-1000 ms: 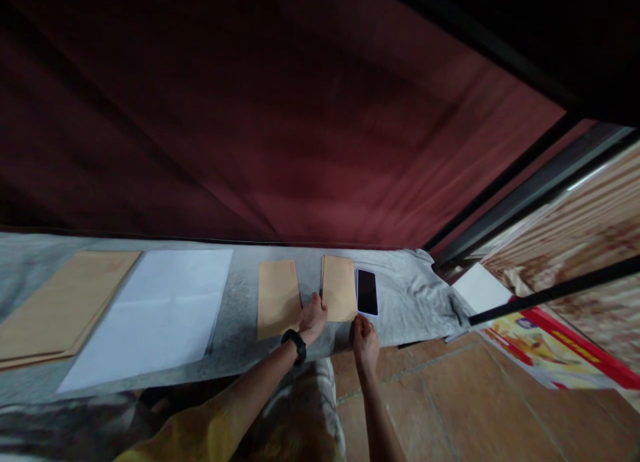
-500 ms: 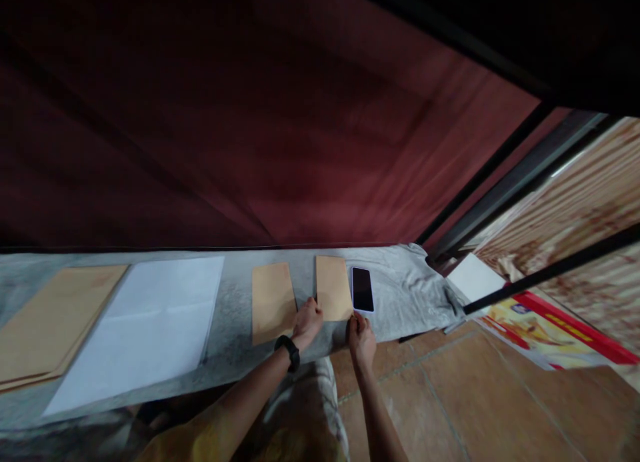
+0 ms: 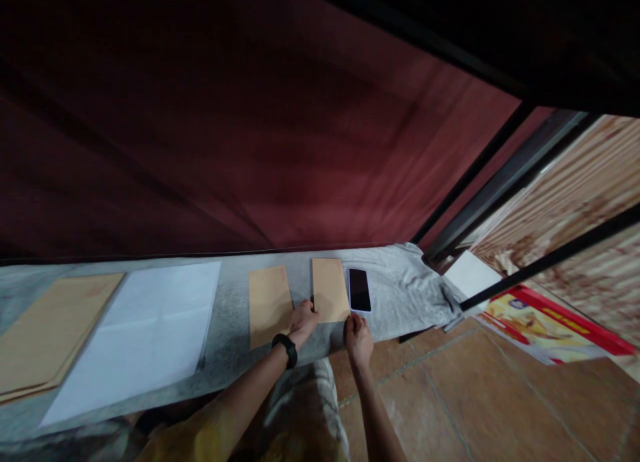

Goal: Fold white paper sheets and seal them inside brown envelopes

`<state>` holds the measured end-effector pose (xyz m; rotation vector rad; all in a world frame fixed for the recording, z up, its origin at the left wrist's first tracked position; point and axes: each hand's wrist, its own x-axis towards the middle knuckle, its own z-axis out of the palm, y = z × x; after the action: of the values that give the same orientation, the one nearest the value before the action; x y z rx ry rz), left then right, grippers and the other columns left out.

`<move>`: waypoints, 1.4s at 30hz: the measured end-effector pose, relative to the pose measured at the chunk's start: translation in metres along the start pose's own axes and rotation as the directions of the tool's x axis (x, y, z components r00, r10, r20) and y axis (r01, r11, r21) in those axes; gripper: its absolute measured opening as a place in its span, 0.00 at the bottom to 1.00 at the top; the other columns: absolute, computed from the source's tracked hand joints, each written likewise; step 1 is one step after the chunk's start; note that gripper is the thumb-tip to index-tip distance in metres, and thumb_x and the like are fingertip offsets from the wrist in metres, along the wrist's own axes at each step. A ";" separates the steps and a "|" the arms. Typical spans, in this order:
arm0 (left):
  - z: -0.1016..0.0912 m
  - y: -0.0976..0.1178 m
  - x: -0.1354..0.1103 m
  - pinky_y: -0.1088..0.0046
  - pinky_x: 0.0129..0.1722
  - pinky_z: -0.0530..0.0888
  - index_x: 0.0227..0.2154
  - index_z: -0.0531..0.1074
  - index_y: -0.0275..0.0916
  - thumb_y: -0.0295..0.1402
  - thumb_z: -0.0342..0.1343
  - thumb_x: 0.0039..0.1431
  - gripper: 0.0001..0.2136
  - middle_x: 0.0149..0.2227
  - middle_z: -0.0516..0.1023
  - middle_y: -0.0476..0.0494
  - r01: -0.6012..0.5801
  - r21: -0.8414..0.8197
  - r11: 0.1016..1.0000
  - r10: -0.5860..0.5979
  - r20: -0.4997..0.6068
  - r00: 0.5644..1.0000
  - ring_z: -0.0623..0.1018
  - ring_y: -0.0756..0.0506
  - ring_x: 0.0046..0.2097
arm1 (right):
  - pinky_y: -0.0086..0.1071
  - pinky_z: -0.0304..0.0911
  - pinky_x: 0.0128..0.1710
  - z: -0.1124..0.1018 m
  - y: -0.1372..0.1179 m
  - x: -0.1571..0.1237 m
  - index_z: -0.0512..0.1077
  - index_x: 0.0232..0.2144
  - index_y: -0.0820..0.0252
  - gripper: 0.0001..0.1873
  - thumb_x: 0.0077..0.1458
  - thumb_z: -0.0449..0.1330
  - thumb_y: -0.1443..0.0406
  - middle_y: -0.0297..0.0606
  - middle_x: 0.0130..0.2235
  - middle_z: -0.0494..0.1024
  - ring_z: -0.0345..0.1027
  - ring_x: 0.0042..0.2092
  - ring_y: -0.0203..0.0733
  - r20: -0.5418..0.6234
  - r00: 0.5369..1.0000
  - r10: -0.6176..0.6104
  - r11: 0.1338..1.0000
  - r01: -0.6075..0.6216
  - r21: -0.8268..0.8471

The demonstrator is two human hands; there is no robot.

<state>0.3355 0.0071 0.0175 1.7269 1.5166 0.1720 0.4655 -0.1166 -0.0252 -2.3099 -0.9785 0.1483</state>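
A brown paper envelope [image 3: 330,290] lies flat on a grey cloth-covered surface, between my two hands. My left hand [image 3: 304,319], with a dark watch on the wrist, is closed on its lower left edge. At the lower right corner, my right hand [image 3: 359,335] pinches the same envelope. Just right of it is a phone [image 3: 359,290] with a dark screen and pale case. Another brown envelope [image 3: 269,302] rests to the left, its lower right edge close to my left hand. My fingertips are partly hidden.
Farther left are a stack of white paper sheets [image 3: 145,329] and a pile of larger brown envelopes [image 3: 55,329]. A dark red curtain [image 3: 310,202] hangs behind the surface. On the right stand black metal bars [image 3: 550,255] and a red-and-yellow printed box [image 3: 550,322] above the tiled floor.
The whole view has shifted slightly. Both hands keep their places on the envelope's edges, and the envelope, phone and papers stay where they were on the cloth.
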 end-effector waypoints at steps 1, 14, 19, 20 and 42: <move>0.000 0.000 0.000 0.75 0.31 0.68 0.40 0.77 0.36 0.31 0.57 0.60 0.08 0.31 0.83 0.42 0.003 -0.010 1.000 -0.003 0.005 1.000 0.81 0.45 0.33 | 0.31 0.62 0.36 0.000 0.000 0.000 0.76 0.50 0.60 0.24 0.67 0.44 0.58 0.46 0.43 0.79 0.74 0.41 0.45 0.002 1.000 0.004 1.000 -0.004 0.001; 0.002 -0.009 0.000 0.78 0.25 0.67 0.33 0.76 0.38 0.31 0.56 0.59 0.04 0.21 0.77 0.50 0.005 -0.068 0.998 0.000 0.067 0.998 0.78 0.49 0.26 | 0.29 0.63 0.39 -0.003 -0.003 0.001 0.76 0.50 0.58 0.21 0.67 0.46 0.62 0.42 0.45 0.79 0.74 0.42 0.42 0.024 0.999 0.035 0.999 -0.035 -0.003; 0.002 -0.004 -0.005 0.78 0.23 0.65 0.38 0.74 0.38 0.32 0.57 0.59 0.06 0.21 0.76 0.51 0.005 -0.046 0.999 -0.003 0.036 0.999 0.78 0.49 0.26 | 0.28 0.63 0.39 -0.006 -0.005 0.001 0.75 0.51 0.56 0.20 0.66 0.47 0.64 0.40 0.44 0.78 0.74 0.43 0.41 0.039 0.999 0.038 0.999 -0.038 -0.007; 0.002 -0.002 -0.006 0.77 0.23 0.64 0.39 0.73 0.39 0.33 0.57 0.59 0.07 0.22 0.76 0.51 0.003 -0.040 0.999 -0.002 0.028 1.000 0.78 0.49 0.25 | 0.28 0.63 0.38 -0.007 -0.005 0.001 0.75 0.52 0.56 0.20 0.66 0.47 0.64 0.41 0.44 0.78 0.74 0.42 0.41 0.038 0.998 0.043 0.999 -0.043 -0.016; 0.004 0.007 -0.014 0.74 0.32 0.68 0.49 0.67 0.37 0.30 0.54 0.62 0.13 0.36 0.81 0.43 -0.067 0.092 0.993 0.070 -0.024 0.997 0.79 0.47 0.33 | 0.29 0.65 0.39 0.010 0.010 -0.015 0.71 0.58 0.61 0.25 0.62 0.48 0.70 0.41 0.40 0.74 0.70 0.39 0.40 -0.042 0.978 -0.202 0.975 0.197 -0.105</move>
<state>0.3398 -0.0068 0.0245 1.8570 1.5063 0.1640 0.4571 -0.1268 -0.0411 -2.2756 -1.2087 -0.0446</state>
